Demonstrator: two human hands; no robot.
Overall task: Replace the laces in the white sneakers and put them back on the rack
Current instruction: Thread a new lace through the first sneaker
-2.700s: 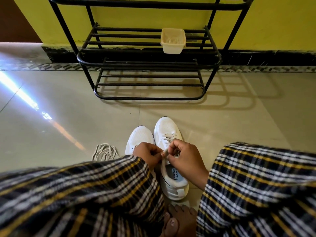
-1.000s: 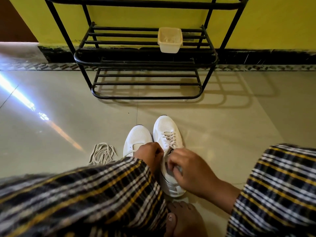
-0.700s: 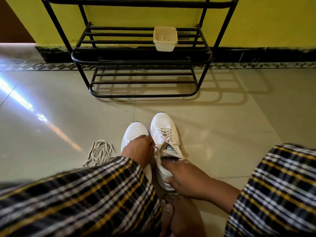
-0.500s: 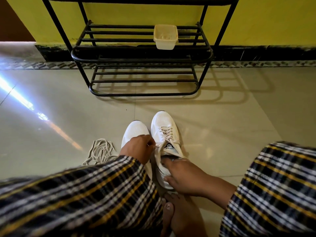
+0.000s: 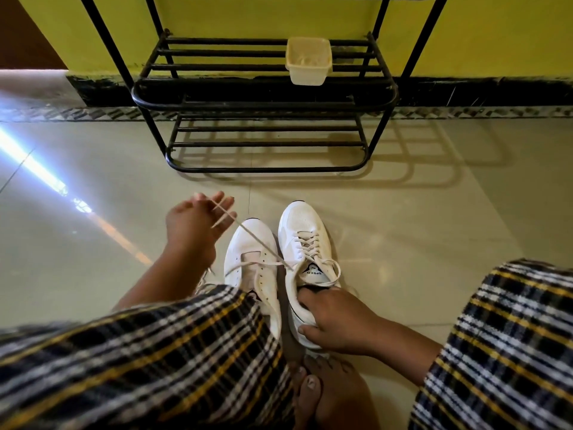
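Two white sneakers stand side by side on the floor, toes toward the rack. The right sneaker (image 5: 302, 231) is laced up to its tongue. The left sneaker (image 5: 252, 262) has bare eyelets. My right hand (image 5: 333, 321) grips the right sneaker's heel collar. My left hand (image 5: 193, 226) is raised to the left, blurred, with a lace end (image 5: 248, 235) stretched taut from its fingers down to the right sneaker's top eyelets. The black metal shoe rack (image 5: 263, 97) stands against the yellow wall ahead.
A cream plastic tub (image 5: 308, 60) sits on the rack's middle shelf. My knees in plaid cloth fill the lower left (image 5: 139, 361) and lower right (image 5: 502, 346). My bare feet (image 5: 328, 395) lie just behind the sneakers. A bright glare streaks the tiled floor (image 5: 403, 231) at left.
My left hand has swung up and left from the sneaker, pulling the lace end out taut. My right hand has stayed on the right sneaker's heel. The loose lace pile is now hidden.
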